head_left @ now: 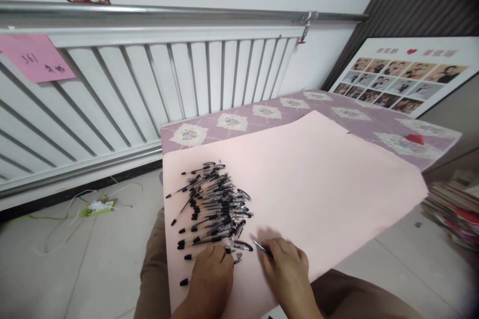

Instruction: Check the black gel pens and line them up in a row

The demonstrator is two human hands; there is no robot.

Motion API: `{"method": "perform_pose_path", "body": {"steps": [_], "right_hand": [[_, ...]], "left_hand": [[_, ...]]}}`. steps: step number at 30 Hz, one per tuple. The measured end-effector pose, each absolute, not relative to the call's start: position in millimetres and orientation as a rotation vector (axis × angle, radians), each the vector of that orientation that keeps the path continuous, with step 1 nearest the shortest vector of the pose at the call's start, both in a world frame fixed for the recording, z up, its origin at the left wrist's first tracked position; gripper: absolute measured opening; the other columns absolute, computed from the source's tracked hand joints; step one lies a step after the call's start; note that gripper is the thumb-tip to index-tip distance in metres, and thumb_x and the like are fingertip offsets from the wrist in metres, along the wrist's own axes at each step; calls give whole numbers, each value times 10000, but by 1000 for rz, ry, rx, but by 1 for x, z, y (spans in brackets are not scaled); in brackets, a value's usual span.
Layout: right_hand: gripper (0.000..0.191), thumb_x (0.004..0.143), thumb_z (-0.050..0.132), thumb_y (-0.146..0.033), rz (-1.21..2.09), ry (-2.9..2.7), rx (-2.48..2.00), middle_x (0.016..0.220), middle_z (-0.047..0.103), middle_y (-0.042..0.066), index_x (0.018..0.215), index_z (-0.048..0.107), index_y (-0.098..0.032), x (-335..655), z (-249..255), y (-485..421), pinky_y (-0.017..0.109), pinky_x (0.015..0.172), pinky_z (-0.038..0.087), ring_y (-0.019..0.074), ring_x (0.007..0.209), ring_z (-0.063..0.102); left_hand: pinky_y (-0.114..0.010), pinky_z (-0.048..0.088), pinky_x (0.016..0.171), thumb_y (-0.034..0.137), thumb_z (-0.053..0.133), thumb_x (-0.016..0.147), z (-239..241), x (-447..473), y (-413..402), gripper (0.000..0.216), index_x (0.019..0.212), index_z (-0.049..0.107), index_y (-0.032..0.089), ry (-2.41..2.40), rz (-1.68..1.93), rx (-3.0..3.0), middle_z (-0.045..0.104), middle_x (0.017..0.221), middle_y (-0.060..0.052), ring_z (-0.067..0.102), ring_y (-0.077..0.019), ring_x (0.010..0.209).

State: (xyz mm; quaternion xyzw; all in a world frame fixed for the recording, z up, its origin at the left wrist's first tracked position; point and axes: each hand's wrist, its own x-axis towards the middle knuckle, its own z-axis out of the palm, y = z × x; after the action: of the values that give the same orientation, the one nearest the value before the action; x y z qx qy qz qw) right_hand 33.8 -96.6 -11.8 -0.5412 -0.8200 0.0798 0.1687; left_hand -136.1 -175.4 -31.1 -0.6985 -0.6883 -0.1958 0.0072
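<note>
Pens (217, 207), a whole heap of them, lie on the pink sheet (307, 169) near its left edge, spread over a cloth-covered surface (267, 111). From where I stand, most have their black ends towards the left, and a few loose caps (243, 246) sit along the heap's right side.

The left hand (212, 271) curls down over the nearest pens, black ends poking out beside it; whether its fingers are clamped on one, I cannot tell. The right hand (286, 261) has thumb and fingers together on a slim clear-and-dark piece (261, 245), just beside the caps.

To do this neatly, I'd say, keep each pen flat and steady under the left hand, line the small piece up with it lengthwise, and grip close to the end so nothing twists or rolls into the heap.

As for writing, the pink note (37, 57) on the radiator (177, 75) reads "361", with handwritten characters I can't make out. The photo panel (458, 50) has pink lettering either side of a red heart (412, 51), too blurred to read. I can read no brand on the pens.
</note>
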Motion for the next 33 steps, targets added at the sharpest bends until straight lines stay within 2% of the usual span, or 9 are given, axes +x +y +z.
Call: {"method": "perform_pose_path", "body": {"steps": [8,18,33], "right_hand": [[75,790,563,-243,194,-2333,-1533,816,662,-6,795,632,-269,22,-15,-90,377,825,270,213,834,584],[122,807,545,-262,205,-2320,-1455,874,671,-3,895,623,-292,25,-14,-95,415,876,273,245,925,578],[143,797,501,-224,220,-2277,-1394,827,669,-4,845,623,-280,25,-11,-103,411,864,288,222,868,597]], "left_hand": [[-338,383,699,141,528,797,-29,-139,-173,116,756,585,233,-2209,-537,-2200,578,800,-9,496,-198,764],[-342,386,680,138,552,781,-29,-139,-174,107,765,586,238,-2205,-535,-2210,580,791,-5,499,-206,759],[-347,396,682,131,550,758,-28,-142,-181,108,777,600,225,-2147,-658,-2177,575,783,-16,509,-208,766]]}}
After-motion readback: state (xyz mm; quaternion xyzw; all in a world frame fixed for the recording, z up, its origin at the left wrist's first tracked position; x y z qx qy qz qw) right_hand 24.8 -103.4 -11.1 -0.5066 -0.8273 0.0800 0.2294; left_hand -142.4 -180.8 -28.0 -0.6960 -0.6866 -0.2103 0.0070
